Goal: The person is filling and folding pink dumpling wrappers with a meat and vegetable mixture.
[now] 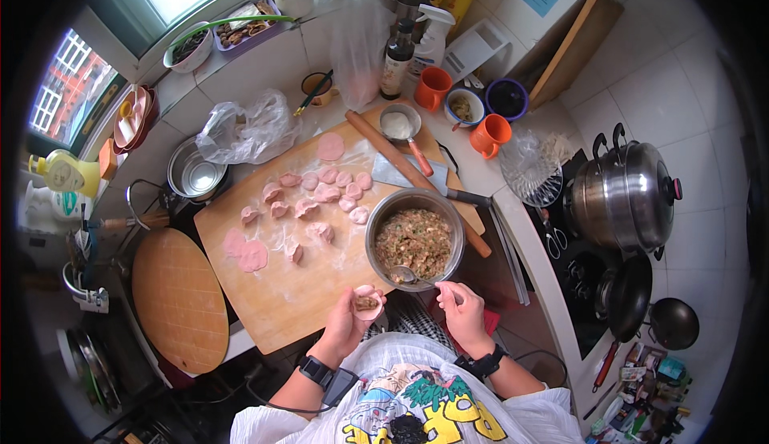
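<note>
Two orange mugs (pixel 491 136) past mtl bowl (pixel 414 198), rolling pin (pixel 392 156) btwn

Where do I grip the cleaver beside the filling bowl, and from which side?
Take the cleaver by its black handle, coming from the person's right, probably with the right hand. The handle points rightward, clear of the flat blade, just past the rim of the filling bowl. The rolling pin crosses over the blade, so I'd shift it first.
</note>
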Demonstrator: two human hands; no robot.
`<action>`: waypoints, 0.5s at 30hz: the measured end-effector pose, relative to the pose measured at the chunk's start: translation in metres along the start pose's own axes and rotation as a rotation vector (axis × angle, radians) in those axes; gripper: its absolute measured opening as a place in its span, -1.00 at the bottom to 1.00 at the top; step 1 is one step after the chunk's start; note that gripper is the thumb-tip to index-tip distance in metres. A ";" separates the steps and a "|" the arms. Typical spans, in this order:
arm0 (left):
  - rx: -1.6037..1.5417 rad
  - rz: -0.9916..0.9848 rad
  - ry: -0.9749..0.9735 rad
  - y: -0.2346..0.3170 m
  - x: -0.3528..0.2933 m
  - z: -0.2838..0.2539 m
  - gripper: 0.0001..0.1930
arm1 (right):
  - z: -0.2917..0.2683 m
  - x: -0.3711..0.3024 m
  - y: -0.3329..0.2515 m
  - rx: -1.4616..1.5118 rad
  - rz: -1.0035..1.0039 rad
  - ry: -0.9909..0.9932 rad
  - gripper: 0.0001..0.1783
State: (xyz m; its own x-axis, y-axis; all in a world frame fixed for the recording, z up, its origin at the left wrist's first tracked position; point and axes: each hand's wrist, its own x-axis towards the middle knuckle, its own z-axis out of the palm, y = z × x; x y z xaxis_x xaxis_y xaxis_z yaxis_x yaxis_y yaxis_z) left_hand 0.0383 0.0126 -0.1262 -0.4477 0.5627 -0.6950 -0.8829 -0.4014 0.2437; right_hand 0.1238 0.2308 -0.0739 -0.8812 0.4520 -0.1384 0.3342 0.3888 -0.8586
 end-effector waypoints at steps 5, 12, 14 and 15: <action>-0.006 -0.053 0.023 -0.003 0.007 -0.001 -0.48 | 0.008 0.003 0.031 0.404 0.408 0.051 -0.71; -0.057 -0.036 0.019 0.010 0.004 0.009 -0.49 | -0.001 -0.001 0.007 0.793 0.572 0.012 -0.69; -0.030 -0.023 -0.025 0.016 0.002 0.021 -0.49 | -0.006 -0.006 -0.020 0.653 0.485 0.011 -0.69; -0.030 -0.021 -0.025 0.018 0.001 0.027 -0.49 | -0.008 -0.008 -0.033 0.514 0.400 0.011 -0.68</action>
State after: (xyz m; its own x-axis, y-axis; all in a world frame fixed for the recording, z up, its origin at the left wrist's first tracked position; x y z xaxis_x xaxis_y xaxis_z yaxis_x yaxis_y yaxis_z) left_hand 0.0175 0.0253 -0.1046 -0.4330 0.5885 -0.6827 -0.8874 -0.4111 0.2085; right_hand 0.1225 0.2206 -0.0409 -0.7173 0.4915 -0.4939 0.4314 -0.2435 -0.8687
